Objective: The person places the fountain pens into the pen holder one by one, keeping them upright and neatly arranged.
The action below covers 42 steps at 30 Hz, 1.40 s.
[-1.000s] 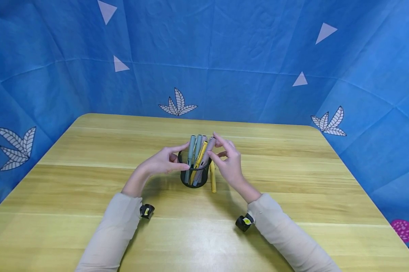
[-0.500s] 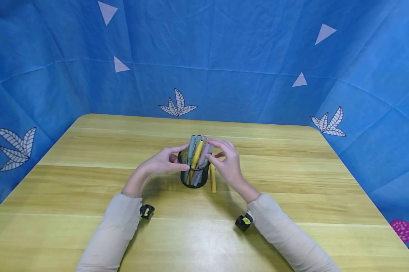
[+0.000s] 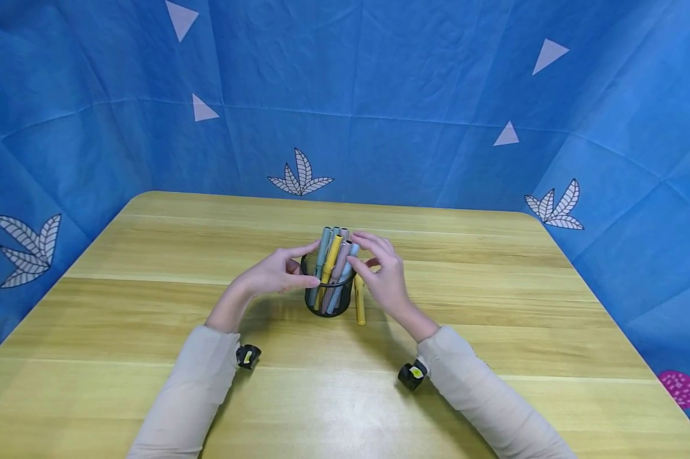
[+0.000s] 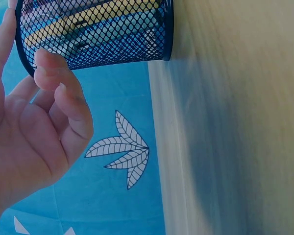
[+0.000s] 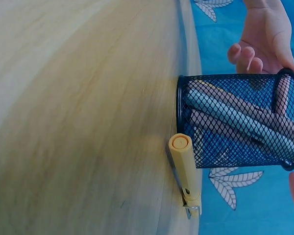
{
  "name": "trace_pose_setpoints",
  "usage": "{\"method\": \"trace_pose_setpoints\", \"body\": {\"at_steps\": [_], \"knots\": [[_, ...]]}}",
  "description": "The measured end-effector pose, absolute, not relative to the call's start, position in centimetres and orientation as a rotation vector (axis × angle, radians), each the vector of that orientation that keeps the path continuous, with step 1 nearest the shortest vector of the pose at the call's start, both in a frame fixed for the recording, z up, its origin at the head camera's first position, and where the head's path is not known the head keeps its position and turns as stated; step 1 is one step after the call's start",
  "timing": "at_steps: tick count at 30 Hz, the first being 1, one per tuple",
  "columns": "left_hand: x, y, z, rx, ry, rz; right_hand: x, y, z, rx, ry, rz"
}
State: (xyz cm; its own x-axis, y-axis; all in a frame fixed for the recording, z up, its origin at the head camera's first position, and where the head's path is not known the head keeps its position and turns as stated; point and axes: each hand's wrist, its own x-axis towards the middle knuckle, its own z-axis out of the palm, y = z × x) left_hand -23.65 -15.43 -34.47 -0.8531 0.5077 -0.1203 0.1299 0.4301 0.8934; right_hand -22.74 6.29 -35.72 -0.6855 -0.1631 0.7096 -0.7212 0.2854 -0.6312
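Note:
A black mesh pen holder [image 3: 329, 299] stands upright on the table with several pens leaning inside. My left hand [image 3: 277, 271] grips its left side, thumb on the near rim and index finger by the far rim; in the left wrist view the other fingers [image 4: 71, 107] are bent below the mesh. Over the right rim, my right hand [image 3: 383, 271] has thumb and index finger about the top of a light blue pen [image 3: 353, 252]. Beside that are a mauve pen [image 3: 342, 254], a yellow pen [image 3: 332, 255] and a grey-green pen [image 3: 323, 248].
Another yellow pen [image 3: 360, 305] lies on the wooden table [image 3: 333, 395] right of the holder, its end towards me in the right wrist view. A blue cloth [image 3: 350, 76] with leaf prints hangs behind the table.
My right fingers have come down and slightly left at the pen tops. The mauve pen has shifted left and the light blue one now shows beside it. The left hand stays put.

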Motion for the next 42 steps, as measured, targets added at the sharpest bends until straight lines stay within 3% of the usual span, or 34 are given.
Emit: {"method": "trace_pose_setpoints", "body": {"at_steps": [6, 22, 42], "knots": [[-23.6, -15.4, -34.5, 0.529, 2.31, 1.402, -21.3, 6.4, -33.9, 0.706, -2.074, 1.47], [-23.8, -15.7, -34.8, 0.571, 2.298, 1.401, -22.4, 7.7, -34.5, 0.569, -2.175, 1.741], [-23.6, -15.4, -34.4, 0.551, 2.29, 1.404, -25.9, 9.4, -38.1, 0.44, -2.278, 1.87]]}}
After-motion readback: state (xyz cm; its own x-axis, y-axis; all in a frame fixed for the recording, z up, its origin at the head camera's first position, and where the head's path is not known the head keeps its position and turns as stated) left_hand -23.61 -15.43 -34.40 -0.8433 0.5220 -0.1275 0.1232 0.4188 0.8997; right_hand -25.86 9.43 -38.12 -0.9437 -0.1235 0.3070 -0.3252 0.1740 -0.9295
